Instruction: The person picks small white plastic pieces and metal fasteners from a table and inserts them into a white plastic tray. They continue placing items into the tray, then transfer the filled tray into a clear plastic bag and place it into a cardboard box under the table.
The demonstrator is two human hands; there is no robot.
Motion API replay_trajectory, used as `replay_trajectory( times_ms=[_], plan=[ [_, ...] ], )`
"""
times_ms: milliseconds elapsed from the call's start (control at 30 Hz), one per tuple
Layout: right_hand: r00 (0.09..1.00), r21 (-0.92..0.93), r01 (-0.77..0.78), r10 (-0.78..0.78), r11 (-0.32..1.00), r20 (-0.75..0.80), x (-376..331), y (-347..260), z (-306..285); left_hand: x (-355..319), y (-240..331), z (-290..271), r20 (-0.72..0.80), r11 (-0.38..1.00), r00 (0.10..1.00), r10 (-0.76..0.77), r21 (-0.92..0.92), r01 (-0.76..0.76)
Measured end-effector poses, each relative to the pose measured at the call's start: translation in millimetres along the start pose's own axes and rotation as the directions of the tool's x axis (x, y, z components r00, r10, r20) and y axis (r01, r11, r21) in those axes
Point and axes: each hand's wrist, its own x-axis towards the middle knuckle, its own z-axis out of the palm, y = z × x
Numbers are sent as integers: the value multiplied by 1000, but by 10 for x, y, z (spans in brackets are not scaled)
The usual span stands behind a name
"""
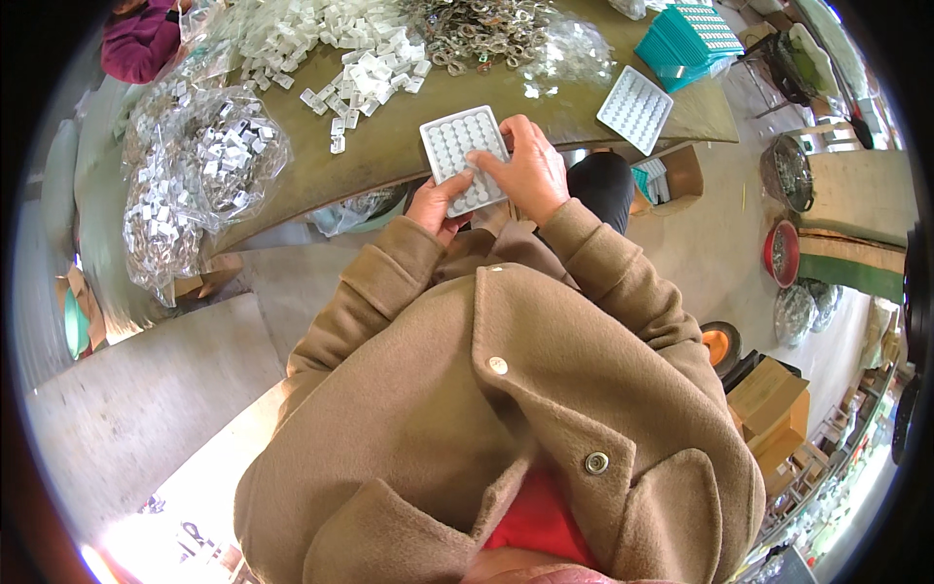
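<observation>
A white plastic tray (455, 132) with rows of round wells is tilted up at the table's near edge. My left hand (440, 206) grips its lower left corner, thumb over the front, the other fingers hidden behind. My right hand (530, 165) is at the tray's right side. Its thumb presses on the wells and its fingers curl by the right edge; whether a small part sits under the thumb cannot be made out. A second white tray (635, 111) of the same kind lies to the right on the table.
Loose white plastic pieces (375, 73) and a pile of small metal parts (486, 34) lie on the greenish table (389, 146). Clear bags of parts (209, 165) are at the left. Stacked teal trays (681, 49) stand back right. Another person's purple sleeve (141, 44) shows far left.
</observation>
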Motion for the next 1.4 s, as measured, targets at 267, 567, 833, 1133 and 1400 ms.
replay_trajectory(
  times_ms=[267,567,833,1133,1400],
  plan=[
    [816,784,-574,88,234,571,-172,-44,-150,-152,71,-36,221,994,975,21,-113,4],
    [841,852,-520,218,67,496,-486,-98,-183,-138,-26,27,354,998,935,-8,65,-16],
    [815,870,-494,358,15,456,-572,-38,-278,8,-20,220,407,993,909,-90,104,52],
    [821,889,-449,436,96,368,-569,-7,-445,206,161,428,586,952,755,-294,106,288],
    [776,915,-229,630,334,-36,-469,640,-714,229,-102,519,458,968,856,-239,39,249]
  ],
)
